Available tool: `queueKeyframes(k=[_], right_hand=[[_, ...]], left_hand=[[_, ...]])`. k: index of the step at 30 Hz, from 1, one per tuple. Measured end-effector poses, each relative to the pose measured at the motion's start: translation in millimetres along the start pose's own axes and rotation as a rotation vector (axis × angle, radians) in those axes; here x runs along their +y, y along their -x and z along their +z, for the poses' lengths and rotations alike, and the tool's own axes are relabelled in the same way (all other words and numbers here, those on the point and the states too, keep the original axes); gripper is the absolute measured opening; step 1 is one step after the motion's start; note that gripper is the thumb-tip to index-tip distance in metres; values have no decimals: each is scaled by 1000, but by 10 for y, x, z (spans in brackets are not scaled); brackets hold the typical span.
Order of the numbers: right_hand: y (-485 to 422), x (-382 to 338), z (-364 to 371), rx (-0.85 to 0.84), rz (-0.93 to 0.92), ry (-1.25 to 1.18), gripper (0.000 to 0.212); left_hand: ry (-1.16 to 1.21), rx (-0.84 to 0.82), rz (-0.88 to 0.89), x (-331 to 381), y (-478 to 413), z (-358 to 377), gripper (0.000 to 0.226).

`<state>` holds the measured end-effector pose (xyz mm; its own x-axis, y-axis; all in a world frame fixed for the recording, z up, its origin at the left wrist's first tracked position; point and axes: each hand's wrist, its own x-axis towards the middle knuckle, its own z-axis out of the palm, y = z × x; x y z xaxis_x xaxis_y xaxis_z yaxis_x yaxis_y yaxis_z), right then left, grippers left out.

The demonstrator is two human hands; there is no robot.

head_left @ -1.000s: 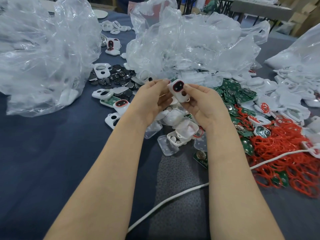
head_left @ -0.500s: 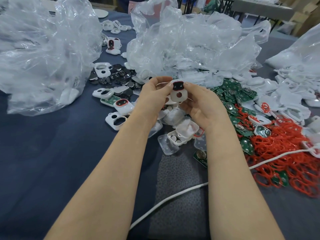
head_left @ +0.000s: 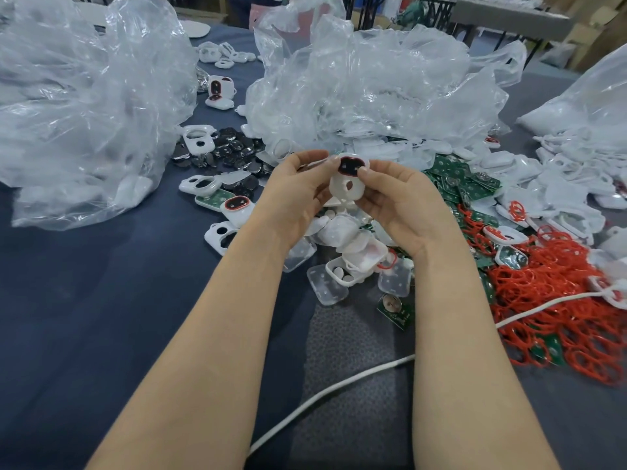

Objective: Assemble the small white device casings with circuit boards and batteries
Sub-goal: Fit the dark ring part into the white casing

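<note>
White device casing (head_left: 346,183) is being pinched between both hands above the table (head_left: 101,300). Left hand (head_left: 298,195) and right hand (head_left: 400,205) are gripping its sides, thumbs pressing its dark red-rimmed window.

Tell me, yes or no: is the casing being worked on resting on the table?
No, the left hand and right hand hold the white casing above the table.

The light is bright and even, with only soft shadows under the arms on the dark worktop (head_left: 84,300). White shine sits on the clear plastic bags (head_left: 84,106) at the top. The wide lens bends the edges. Far things at the top look blurry.
</note>
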<state>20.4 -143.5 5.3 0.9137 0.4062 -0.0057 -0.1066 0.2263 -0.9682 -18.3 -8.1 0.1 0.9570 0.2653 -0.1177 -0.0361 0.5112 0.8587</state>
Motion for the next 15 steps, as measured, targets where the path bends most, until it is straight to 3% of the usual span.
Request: queueKeyframes(k=[2, 5, 7, 12, 15], right_hand=[[11, -11, 4, -3, -37, 8, 10], [34, -34, 3, 22, -136, 132, 9], [47, -57, 3, 43, -221, 338, 12], [81, -108, 53, -12, -356, 899, 18], [93, -115, 60, -61, -328, 1019, 24]], left_hand=[[-23, 19, 17, -1, -7, -15, 11], [-309, 99, 100, -12, -13, -57, 17], [-403, 105, 106, 5, -4, -64, 19], [-303, 40, -8, 79, 45, -40, 34], [-327, 75, 11, 70, 51, -39, 8]])
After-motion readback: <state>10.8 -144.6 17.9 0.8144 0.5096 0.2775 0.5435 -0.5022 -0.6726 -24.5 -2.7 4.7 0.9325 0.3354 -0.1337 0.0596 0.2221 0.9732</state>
